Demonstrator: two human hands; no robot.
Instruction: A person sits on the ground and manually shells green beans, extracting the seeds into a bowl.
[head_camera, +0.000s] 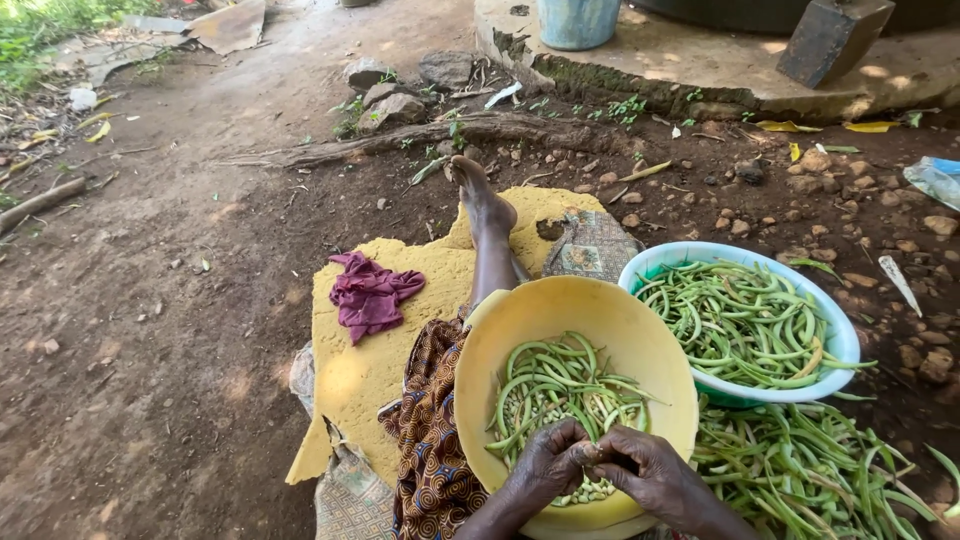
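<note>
While the yellow bowl (520, 330) is rested on the lap, a green bean pod (590, 452) is pinched closed between left hand (548, 462) and right hand (650, 470), above shelled beans (585, 490).

A single head-worn view is given, aimed steeply downward and forward from above the seated person; the fingers (598, 455) are seen close, low in frame; ground stretches beyond them.
</note>
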